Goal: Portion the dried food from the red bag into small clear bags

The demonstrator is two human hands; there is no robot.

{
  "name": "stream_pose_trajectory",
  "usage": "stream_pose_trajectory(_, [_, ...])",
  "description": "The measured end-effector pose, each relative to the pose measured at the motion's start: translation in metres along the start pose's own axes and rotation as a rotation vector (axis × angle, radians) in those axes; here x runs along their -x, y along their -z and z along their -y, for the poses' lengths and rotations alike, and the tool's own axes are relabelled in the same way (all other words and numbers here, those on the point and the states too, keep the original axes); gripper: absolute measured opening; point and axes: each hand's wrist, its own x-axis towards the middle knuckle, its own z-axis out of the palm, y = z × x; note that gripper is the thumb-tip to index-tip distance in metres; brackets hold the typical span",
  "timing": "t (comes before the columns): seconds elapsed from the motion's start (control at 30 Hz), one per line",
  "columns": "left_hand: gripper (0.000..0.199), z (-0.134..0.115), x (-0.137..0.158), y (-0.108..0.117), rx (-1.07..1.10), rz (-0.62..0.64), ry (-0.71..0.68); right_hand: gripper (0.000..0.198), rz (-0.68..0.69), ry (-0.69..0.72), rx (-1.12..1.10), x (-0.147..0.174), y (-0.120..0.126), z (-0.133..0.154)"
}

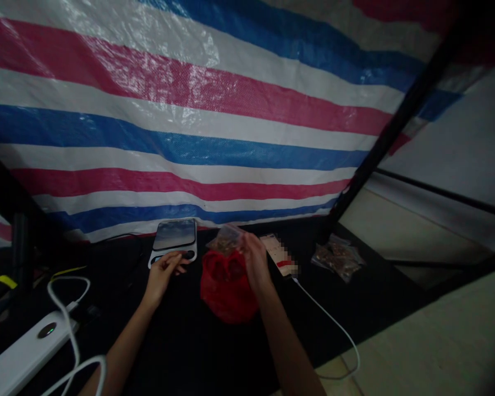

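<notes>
My right hand (254,257) grips the right edge of a small clear zip bag (226,240) with brown bits inside. The bag is just above the gathered mouth of a red bag (227,294) on the black table; whether they touch is unclear. My left hand (167,275) is at the front edge of a white digital scale (152,259) with a dark, shiny top plate. Its fingers are bent and drawn together near the scale's dark button, and anything between them is too small to make out. Part of the scale's display is behind this hand.
A phone (278,254) with a white charging cable (334,316) lies right of the red bag. Several filled clear bags (339,256) are piled farther right, beside a black frame post (363,165). A white power bank (28,352) is at lower left. Striped sheeting (181,121) hangs behind.
</notes>
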Motion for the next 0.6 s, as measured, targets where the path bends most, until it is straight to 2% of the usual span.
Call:
stream_pose_trajectory(0.1, [0.034, 0.002, 0.0, -0.003, -0.054, 0.01, 0.009, 0.022, -0.179, 0.101, -0.019, -0.01, 0.063, 0.059])
stream_pose_trajectory(0.2, [0.033, 0.004, 0.0, -0.011, -0.085, 0.102, 0.013, 0.023, -0.478, 0.218, 0.324, -0.023, 0.143, 0.114])
stream_pose_trajectory(0.3, [0.035, 0.004, 0.0, -0.017, -0.112, 0.184, 0.005, 0.02, -0.633, 0.233, 0.472, -0.029, 0.21, 0.146])
stream_pose_trajectory(0.37, [0.037, 0.003, 0.002, -0.019, -0.149, 0.214, -0.005, 0.02, -0.703, 0.21, 0.596, -0.027, 0.239, 0.149])
stream_pose_trajectory(0.43, [0.044, 0.003, 0.003, -0.018, -0.202, 0.217, -0.015, 0.026, -0.772, 0.193, 0.744, -0.019, 0.256, 0.143])
stream_pose_trajectory(0.6, [0.058, 0.002, 0.006, -0.01, -0.217, 0.195, -0.006, 0.051, -0.878, 0.253, 1.045, 0.004, 0.273, 0.114])
